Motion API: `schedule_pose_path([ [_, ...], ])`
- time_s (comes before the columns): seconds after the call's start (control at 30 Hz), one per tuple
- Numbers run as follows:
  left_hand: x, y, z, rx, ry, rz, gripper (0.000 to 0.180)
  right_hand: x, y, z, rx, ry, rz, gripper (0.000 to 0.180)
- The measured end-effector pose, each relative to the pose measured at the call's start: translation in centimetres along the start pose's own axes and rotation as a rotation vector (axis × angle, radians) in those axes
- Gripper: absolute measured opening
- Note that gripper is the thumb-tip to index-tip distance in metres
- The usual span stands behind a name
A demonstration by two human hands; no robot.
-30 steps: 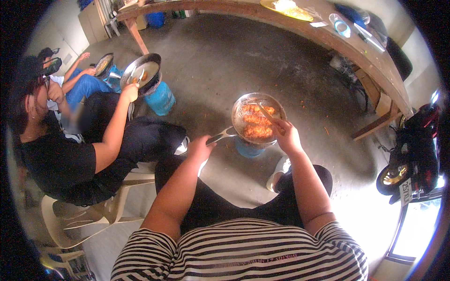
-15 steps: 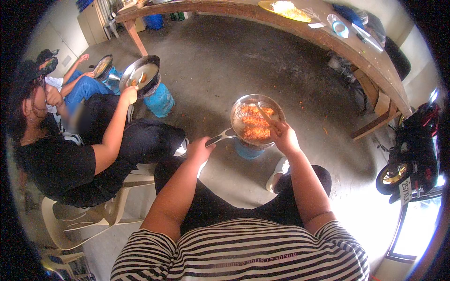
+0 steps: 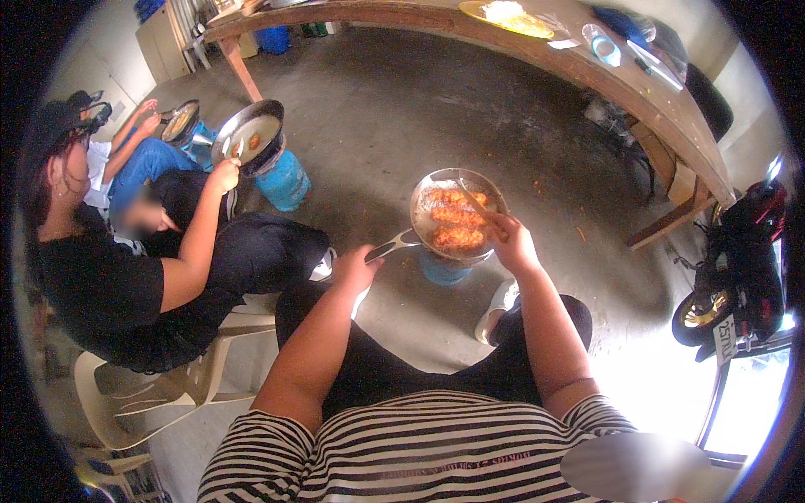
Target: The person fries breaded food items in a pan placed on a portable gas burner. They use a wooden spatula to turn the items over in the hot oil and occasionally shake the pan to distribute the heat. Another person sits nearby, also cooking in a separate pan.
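My left hand (image 3: 358, 267) is closed around the handle (image 3: 392, 245) of a round frying pan (image 3: 417, 197). Inside it, orange-brown fried pieces (image 3: 457, 218) lie side by side in bubbling oil. Under the pan shows part of a blue gas cylinder (image 3: 444, 270). At the pan's right rim, my right hand (image 3: 513, 245) grips a slim brown cooking utensil (image 3: 474, 199), its far end angled over the food. Whether this is a spatula or tongs is hard to make out.
On my left a seated person (image 3: 101, 277) works at another pan (image 3: 272, 113) above a blue gas cylinder (image 3: 283, 180); another person sits beyond. A wooden table (image 3: 579, 63) curves across the back, holding a yellow plate (image 3: 528, 27). A motorcycle (image 3: 713, 310) stands at right.
My hands, the pan and the utensil hold nearly the same place. The person on my left has shifted, and their hand with its utensil has moved slightly.
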State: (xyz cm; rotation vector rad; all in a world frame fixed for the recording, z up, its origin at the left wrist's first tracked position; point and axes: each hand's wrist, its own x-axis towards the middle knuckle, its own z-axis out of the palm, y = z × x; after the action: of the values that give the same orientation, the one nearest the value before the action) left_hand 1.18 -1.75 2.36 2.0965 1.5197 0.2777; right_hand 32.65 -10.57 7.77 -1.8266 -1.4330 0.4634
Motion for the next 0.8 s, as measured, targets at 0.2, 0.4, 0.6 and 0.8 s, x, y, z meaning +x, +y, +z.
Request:
schedule_pose_path([
  [0.2, 0.3, -0.5, 0.6, 0.052, 0.036, 0.023, 0.037, -0.2, -0.7, -0.3, -0.032, -0.044, 0.047, 0.031],
  [0.4, 0.3, -1.2, 1.5, -0.010, -0.020, -0.056, 0.038, -0.1, 1.1, 0.0, 0.046, -0.164, 0.213, 0.034],
  [0.6, -0.2, -1.2, 1.1, 0.083, 0.051, 0.056, 0.039, -0.8, -1.5, 0.0, -0.037, 0.007, -0.008, 0.027],
  [0.8, -0.4, -1.0, 0.9, 0.111, 0.083, 0.062, 0.039, -0.4, -1.3, 0.1, -0.029, 0.017, -0.005, 0.027],
])
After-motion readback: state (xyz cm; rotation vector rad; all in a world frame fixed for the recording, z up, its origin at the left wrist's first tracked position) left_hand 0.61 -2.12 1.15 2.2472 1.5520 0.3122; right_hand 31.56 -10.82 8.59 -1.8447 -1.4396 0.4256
